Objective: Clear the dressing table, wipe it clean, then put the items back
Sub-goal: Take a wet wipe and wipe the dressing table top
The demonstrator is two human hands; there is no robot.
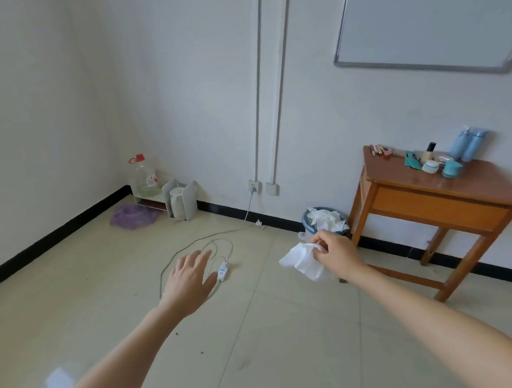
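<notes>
The wooden dressing table (476, 183) stands against the right wall. On its top sit two blue bottles (467, 144), a teal jar (451, 168), a white jar (431, 166), a dark-capped bottle (429, 151) and small lipsticks (379, 150). My right hand (335, 253) is shut on a crumpled white wipe (304, 260), held in the air just in front of a blue waste bin (311, 224) full of white tissues, left of the table. My left hand (190, 277) hovers open over the floor, fingers spread, holding nothing.
A white cable (191, 252) loops across the tiled floor from a wall socket (254, 186). In the far corner stand a low white shelf with a big clear bottle (145, 177), a kettle (177, 202) and a purple bag (134, 216). A whiteboard (431, 14) hangs above the table.
</notes>
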